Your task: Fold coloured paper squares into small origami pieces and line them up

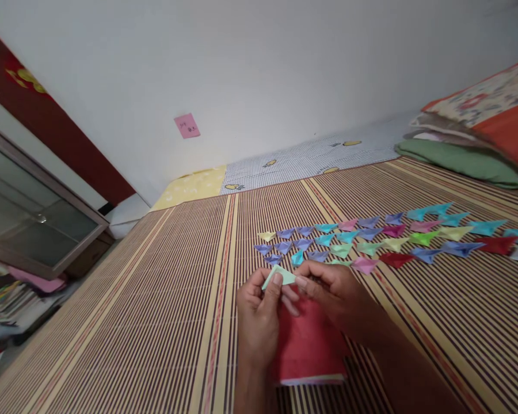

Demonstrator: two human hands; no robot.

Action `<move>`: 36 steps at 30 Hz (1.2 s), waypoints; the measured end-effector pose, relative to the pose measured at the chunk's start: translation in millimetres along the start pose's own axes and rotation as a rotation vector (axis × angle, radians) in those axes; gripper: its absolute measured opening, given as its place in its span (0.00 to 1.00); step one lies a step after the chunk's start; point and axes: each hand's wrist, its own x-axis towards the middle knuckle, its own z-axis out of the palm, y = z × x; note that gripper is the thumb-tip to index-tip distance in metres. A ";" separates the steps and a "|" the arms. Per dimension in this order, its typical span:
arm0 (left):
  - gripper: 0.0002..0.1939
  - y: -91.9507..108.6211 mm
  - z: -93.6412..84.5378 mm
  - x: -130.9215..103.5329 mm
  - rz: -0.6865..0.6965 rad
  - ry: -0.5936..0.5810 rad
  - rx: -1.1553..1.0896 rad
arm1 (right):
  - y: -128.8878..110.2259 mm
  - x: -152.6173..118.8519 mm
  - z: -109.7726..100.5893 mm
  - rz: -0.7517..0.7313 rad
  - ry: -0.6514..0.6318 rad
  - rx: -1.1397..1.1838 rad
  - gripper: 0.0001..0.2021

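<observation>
A pale green piece of folded paper point(281, 274), roughly triangular, is held up between both hands. My left hand point(261, 307) pinches its left part, thumb on the near face. At its right corner, my right hand point(334, 290) grips the paper between thumb and forefinger. Below the hands lies a red book-like stack of paper point(308, 345), with pale edges showing at its near side. Just beyond the hands, several rows of small folded paper figures point(345, 236) in blue, green, pink, yellow and red spread to the right.
A striped mat point(190, 276) covers the surface. Cushions point(479, 138) are piled at the far right by the wall, along which patterned cloth point(280, 172) runs. A pink note point(187, 125) is on the wall. A glass-doored cabinet point(30, 201) and stacked books point(12, 305) stand left.
</observation>
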 end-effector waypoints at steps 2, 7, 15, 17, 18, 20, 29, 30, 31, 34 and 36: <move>0.13 1.0 -0.8 -0.5 -0.006 -0.007 0.006 | 2.5 -0.2 -2.4 0.009 -0.025 0.023 0.13; 0.14 5.3 0.3 -3.0 -0.032 -0.052 0.093 | 8.6 -0.9 -8.6 0.031 -0.039 0.073 0.13; 0.12 3.0 3.8 -1.0 -0.107 -0.016 0.091 | 4.4 1.4 2.6 0.020 0.203 0.109 0.10; 0.12 3.2 2.9 -1.4 -0.089 -0.010 0.078 | 4.3 2.0 2.8 0.023 0.273 0.059 0.09; 0.12 3.6 2.5 -2.0 -0.074 -0.016 0.082 | 4.5 2.2 2.6 0.027 0.284 0.054 0.09; 0.12 4.5 2.0 -3.7 -0.048 -0.028 0.092 | 5.1 2.1 2.4 0.025 0.285 0.066 0.09; 0.14 2.3 2.5 -2.6 -0.006 -0.051 0.098 | 5.2 3.0 7.6 0.058 0.285 0.144 0.10; 0.14 1.9 1.6 -2.3 0.001 -0.041 0.110 | 5.0 2.9 7.5 0.054 0.281 0.145 0.10; 0.15 1.5 0.4 -2.2 0.010 -0.030 0.131 | 4.9 2.8 7.0 0.052 0.266 0.146 0.10; 0.17 0.3 -3.9 -2.4 0.025 -0.036 0.209 | 5.2 1.8 3.4 0.050 0.156 0.162 0.10; 0.17 0.1 -5.5 -2.4 0.015 -0.057 0.216 | 6.9 1.6 0.8 0.048 0.095 0.189 0.11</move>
